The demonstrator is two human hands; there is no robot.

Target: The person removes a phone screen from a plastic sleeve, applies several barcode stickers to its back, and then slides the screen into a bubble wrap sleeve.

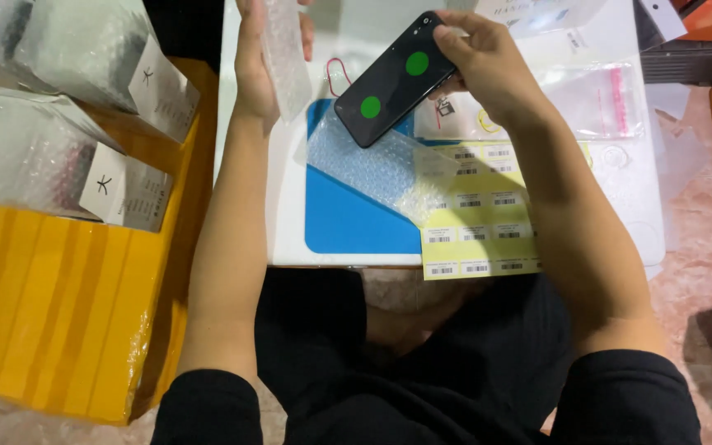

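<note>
This looks like a small packing station for phone goods, set up low to the ground. A yellow carton (51, 305) on the left is heaped with bubble-wrapped parcels (35, 148), each with a white label. On the white tabletop (286, 222) lie a blue mat (348, 227), a loose piece of bubble wrap (372, 169), a yellow sheet of barcode stickers (480, 222) and clear zip bags (595, 99). The floor (694, 272) is mottled pink stone.

The left hand (259, 58) runs past the top edge, its fingers (306, 33) partly behind a bubble-wrap strip (286, 58). The right hand (488, 66) covers the black phone's (393, 78) upper corner. Print on the yellow label sheet (480, 222) is too small to tell.
</note>
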